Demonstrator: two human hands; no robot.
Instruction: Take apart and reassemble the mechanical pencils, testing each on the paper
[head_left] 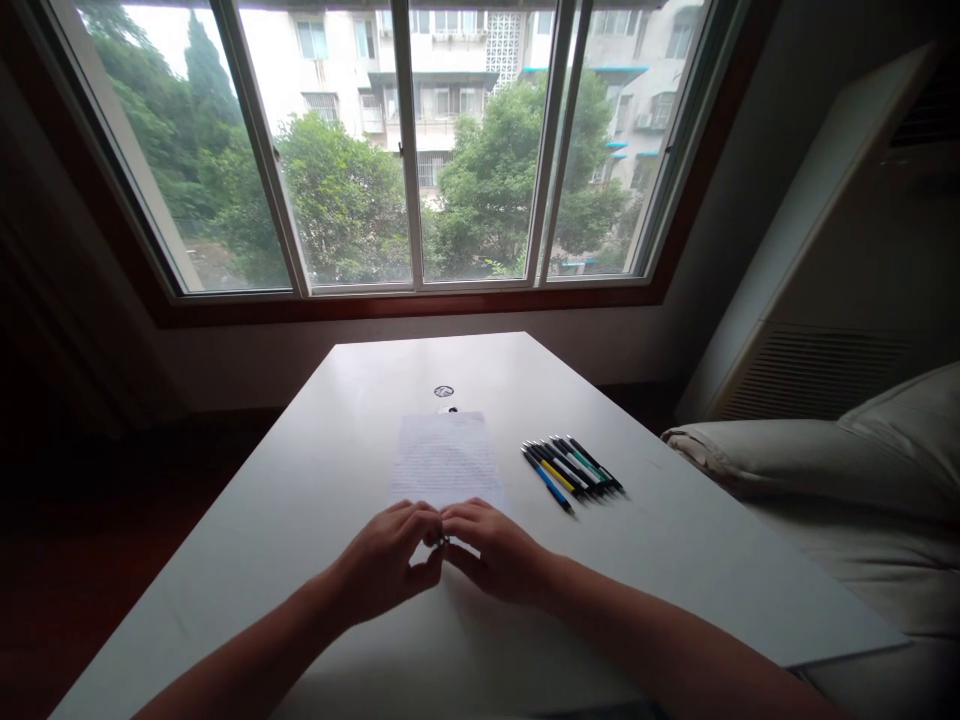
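My left hand (390, 548) and my right hand (495, 550) meet above the near part of the white table, fingertips touching. Both are closed in a pinch around a small dark, shiny thing (442, 541), mostly hidden by the fingers; its kind cannot be made out. Just beyond the hands lies a sheet of paper (448, 455) with ruled or written lines, its near edge behind my fingers. To the right of the paper, several pens (571, 472) with black parts and blue, yellow, white and green sections lie side by side at a slant.
The white table (300, 500) narrows toward the window (420, 290). Beyond the paper are a small black-and-white object (450, 408) and a round dark mark (444, 391). A pale sofa (840, 460) stands along the right side, with a tall white appliance (817, 230) behind it.
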